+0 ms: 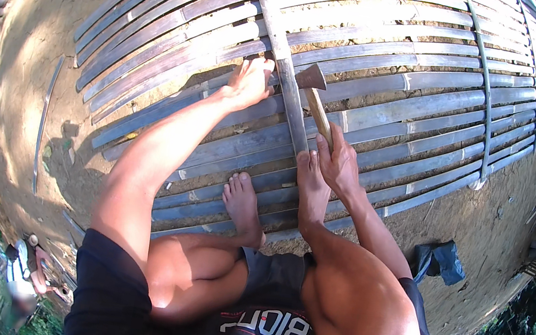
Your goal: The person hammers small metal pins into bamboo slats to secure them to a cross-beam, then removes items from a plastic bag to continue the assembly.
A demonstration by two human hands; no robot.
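Note:
My right hand (340, 161) grips the wooden handle of a small axe (319, 114), its dark metal head lying by the right side of a long bamboo crossbar (287, 88). Left of that crossbar, my left hand (250, 80) is closed with its fingers curled and pressed together close to the bar; what they hold, if anything, is hidden. The crossbar runs over a broad panel of split bamboo slats (389, 113) laid side by side with gaps between them. My bare right foot (311, 185) rests at the bar's near end, the left foot on the slats.
More thin crossbars (484, 75) span the panel at the right. A dark crumpled cloth or bag (439, 260) lies on the dirt ground at the lower right. One loose bamboo strip (44, 125) lies at the left. Another person (23, 276) shows at the lower left edge.

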